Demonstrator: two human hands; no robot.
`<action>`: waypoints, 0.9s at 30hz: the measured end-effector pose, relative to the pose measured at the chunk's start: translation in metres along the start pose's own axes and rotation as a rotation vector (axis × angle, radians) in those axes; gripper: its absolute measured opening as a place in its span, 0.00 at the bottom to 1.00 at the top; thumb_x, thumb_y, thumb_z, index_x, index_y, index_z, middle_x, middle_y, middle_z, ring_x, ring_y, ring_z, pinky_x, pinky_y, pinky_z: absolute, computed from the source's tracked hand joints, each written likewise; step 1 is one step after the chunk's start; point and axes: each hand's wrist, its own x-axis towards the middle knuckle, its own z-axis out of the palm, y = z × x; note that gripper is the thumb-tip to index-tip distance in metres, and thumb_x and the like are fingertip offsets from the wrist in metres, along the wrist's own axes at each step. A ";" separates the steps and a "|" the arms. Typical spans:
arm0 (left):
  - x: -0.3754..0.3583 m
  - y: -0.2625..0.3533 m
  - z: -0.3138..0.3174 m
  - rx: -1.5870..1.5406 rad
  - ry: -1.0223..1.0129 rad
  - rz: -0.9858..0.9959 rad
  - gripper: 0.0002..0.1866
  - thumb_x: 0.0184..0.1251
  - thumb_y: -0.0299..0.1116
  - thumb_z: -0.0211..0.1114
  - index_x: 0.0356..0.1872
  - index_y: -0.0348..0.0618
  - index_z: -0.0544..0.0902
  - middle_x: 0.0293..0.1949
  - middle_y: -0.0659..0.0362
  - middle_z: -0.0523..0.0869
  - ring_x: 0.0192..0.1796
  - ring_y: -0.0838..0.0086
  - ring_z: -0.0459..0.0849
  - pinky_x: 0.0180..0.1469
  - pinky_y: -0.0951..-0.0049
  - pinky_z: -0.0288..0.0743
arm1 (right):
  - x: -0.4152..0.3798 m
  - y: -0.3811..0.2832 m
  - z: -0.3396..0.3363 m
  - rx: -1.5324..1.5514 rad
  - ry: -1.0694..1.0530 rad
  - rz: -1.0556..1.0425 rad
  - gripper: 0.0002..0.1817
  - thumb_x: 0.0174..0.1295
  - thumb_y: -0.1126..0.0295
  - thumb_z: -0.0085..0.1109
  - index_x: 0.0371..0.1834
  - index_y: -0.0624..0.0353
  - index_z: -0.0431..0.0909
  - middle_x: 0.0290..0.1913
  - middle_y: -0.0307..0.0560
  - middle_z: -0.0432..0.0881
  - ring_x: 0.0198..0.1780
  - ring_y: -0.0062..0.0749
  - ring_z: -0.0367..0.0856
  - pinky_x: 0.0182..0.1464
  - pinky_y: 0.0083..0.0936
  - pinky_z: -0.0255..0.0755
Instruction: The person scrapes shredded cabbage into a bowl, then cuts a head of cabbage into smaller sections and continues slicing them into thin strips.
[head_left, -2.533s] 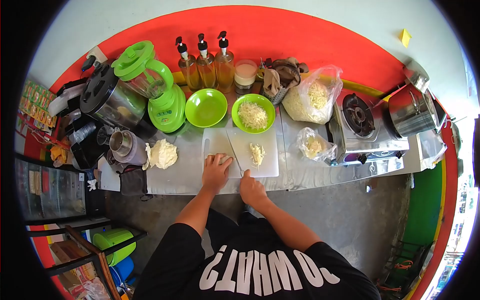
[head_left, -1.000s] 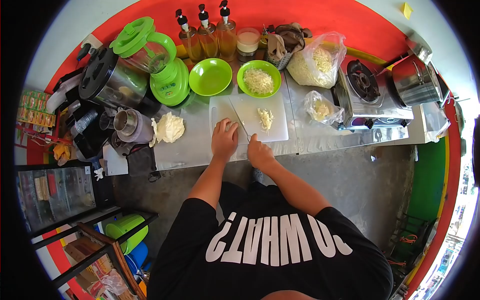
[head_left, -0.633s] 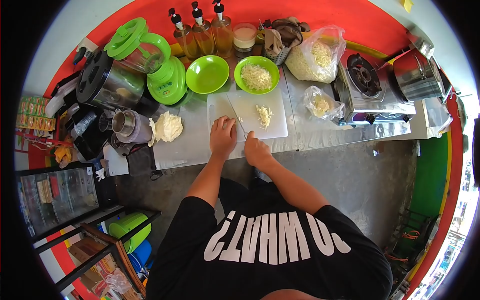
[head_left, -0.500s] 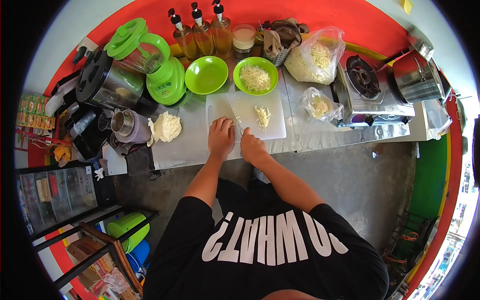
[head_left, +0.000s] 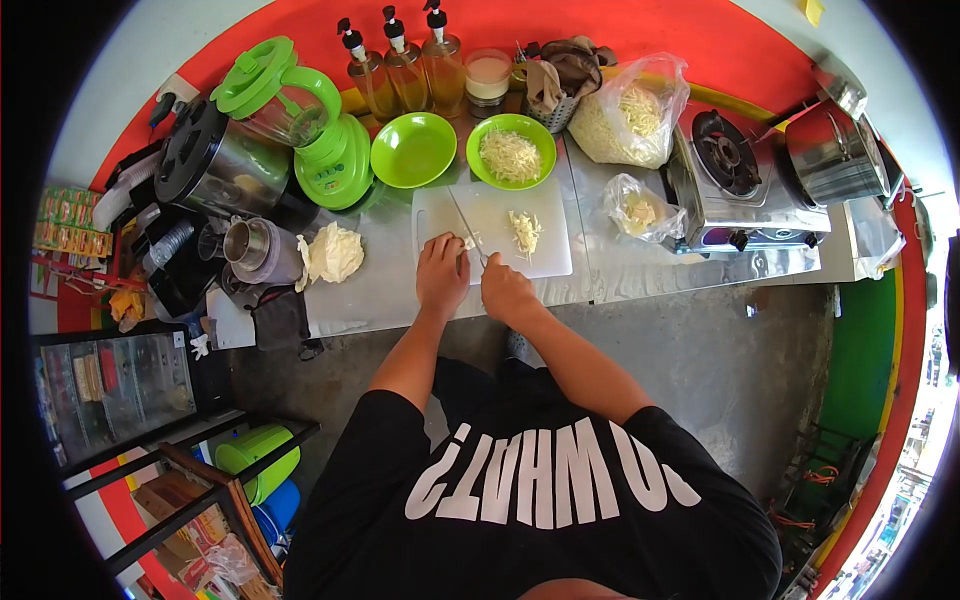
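Observation:
My right hand [head_left: 508,292] grips the handle of a kitchen knife [head_left: 464,220]; its blade points away from me across the white cutting board [head_left: 430,215]. To the left of the blade, the bent fingers of my left hand [head_left: 442,274] press down on the board. A small pale vegetable piece [head_left: 472,242] shows at those fingertips, mostly covered by them. On the right of the knife lies a small heap of pale shreds [head_left: 525,232]. Just beyond the board, a green bowl [head_left: 552,160] holds more such shreds.
A second green bowl [head_left: 413,150] stands beside a green blender [head_left: 335,165]. Pump bottles [head_left: 405,75] line the back wall. To the right are plastic bags of pale shreds [head_left: 630,120] and a gas stove [head_left: 750,195]. A crumpled whitish bundle [head_left: 335,253] lies left.
The knife blade has shifted very slightly, and the pale piece by my left fingertips shows a little more. Both hands stay in nearly the same place.

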 end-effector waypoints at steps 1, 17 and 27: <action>0.000 0.001 -0.001 -0.004 0.002 0.000 0.08 0.67 0.30 0.66 0.45 0.43 0.82 0.51 0.57 0.83 0.56 0.57 0.80 0.58 0.59 0.76 | -0.003 0.000 0.002 0.000 0.003 0.001 0.22 0.64 0.76 0.61 0.58 0.71 0.63 0.46 0.70 0.87 0.51 0.61 0.89 0.54 0.45 0.84; 0.000 0.002 0.000 -0.085 0.030 -0.017 0.05 0.69 0.27 0.62 0.42 0.41 0.83 0.49 0.55 0.83 0.55 0.54 0.80 0.56 0.56 0.76 | -0.005 0.003 0.023 -0.042 0.014 0.024 0.21 0.65 0.74 0.61 0.55 0.71 0.64 0.47 0.71 0.87 0.51 0.60 0.89 0.54 0.44 0.84; -0.003 -0.001 -0.002 -0.095 0.007 -0.023 0.06 0.66 0.25 0.61 0.42 0.41 0.82 0.50 0.55 0.81 0.55 0.54 0.79 0.55 0.56 0.76 | -0.013 -0.003 0.016 -0.077 0.019 0.026 0.19 0.65 0.74 0.60 0.54 0.70 0.65 0.46 0.68 0.88 0.49 0.59 0.90 0.51 0.44 0.85</action>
